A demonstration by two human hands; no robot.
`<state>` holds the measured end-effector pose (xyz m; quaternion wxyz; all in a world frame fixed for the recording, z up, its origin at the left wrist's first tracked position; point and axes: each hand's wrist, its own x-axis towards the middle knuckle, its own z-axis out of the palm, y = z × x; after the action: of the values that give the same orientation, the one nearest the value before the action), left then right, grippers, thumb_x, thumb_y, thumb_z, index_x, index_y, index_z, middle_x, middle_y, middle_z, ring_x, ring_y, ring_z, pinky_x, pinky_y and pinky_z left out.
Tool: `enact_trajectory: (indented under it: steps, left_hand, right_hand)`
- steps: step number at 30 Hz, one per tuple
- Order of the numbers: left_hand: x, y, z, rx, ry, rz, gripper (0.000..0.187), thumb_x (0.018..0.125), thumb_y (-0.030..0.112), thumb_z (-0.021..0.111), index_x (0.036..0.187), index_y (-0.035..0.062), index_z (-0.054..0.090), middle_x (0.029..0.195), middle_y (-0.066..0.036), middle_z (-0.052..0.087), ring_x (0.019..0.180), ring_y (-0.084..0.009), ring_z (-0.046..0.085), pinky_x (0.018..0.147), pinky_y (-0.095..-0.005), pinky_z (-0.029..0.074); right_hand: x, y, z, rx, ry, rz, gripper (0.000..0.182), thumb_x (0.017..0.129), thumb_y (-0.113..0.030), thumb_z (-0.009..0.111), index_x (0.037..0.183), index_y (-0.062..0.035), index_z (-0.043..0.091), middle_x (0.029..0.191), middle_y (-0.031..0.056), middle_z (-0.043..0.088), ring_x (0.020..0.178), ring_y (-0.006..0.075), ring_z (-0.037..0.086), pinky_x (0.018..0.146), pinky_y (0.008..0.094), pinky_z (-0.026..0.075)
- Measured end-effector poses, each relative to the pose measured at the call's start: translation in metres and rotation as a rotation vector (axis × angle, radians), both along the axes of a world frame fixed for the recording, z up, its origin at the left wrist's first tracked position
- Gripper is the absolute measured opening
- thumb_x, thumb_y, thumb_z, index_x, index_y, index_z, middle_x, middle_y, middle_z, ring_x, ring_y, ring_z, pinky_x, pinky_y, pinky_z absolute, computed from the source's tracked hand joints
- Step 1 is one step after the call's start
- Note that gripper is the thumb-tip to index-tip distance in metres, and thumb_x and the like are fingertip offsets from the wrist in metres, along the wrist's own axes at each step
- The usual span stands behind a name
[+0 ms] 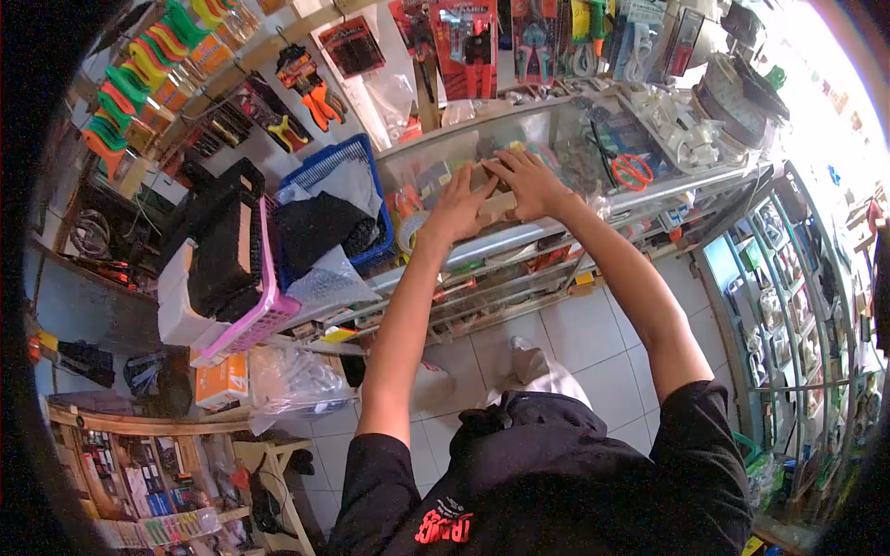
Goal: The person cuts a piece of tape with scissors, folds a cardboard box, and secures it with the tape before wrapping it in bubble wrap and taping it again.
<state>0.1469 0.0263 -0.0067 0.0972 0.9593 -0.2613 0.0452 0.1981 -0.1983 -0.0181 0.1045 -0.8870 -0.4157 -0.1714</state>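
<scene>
A small brown cardboard box (pixel 498 209) lies on the glass-topped counter (pixel 394 167), between my two hands. My left hand (pixel 456 206) grips its left side, fingers pointing away from me. My right hand (pixel 530 183) is on its right side, with the fingers bent over the top edge. The hands partly cover the box, so its far side is hidden. Just left of my left wrist is a roll of tape (pixel 410 233). Scissors with orange-red handles (pixel 632 172) rest on the counter to the right.
A blue basket (pixel 375 185) with dark cloth and bubble wrap stands left, beside a pink basket (pixel 269 250). Packaged pliers (pixel 477 51) hang behind the counter. At the right is a glass display case (pixel 756 278); an orange box (pixel 222 382) sits lower left.
</scene>
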Motion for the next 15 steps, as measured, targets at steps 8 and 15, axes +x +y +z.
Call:
enact_trajectory:
  steps: [8,15]
  left_hand:
    - [0.003,-0.002,-0.006,0.021,0.032,0.049,0.083,0.085,0.044,0.077,0.158,0.0299,0.04,0.168,-0.027,0.015,0.155,-0.0441,0.018,0.12,-0.061,0.029]
    - [-0.005,-0.007,0.001,0.009,0.05,0.114,0.079,0.086,0.037,0.079,0.156,0.029,0.044,0.167,-0.025,0.018,0.155,-0.042,0.021,0.12,-0.0592,0.029]
  right_hand:
    - [-0.002,0.001,-0.002,0.038,-0.021,0.001,0.104,0.07,-0.055,0.08,0.156,-0.0139,0.038,0.152,0.022,0.045,0.143,0.0411,0.04,0.117,0.0561,0.031]
    - [-0.003,-0.001,0.002,-0.01,-0.021,-0.018,0.099,0.072,-0.056,0.079,0.153,-0.0123,0.041,0.152,0.0214,0.046,0.143,0.0391,0.041,0.117,0.0544,0.031]
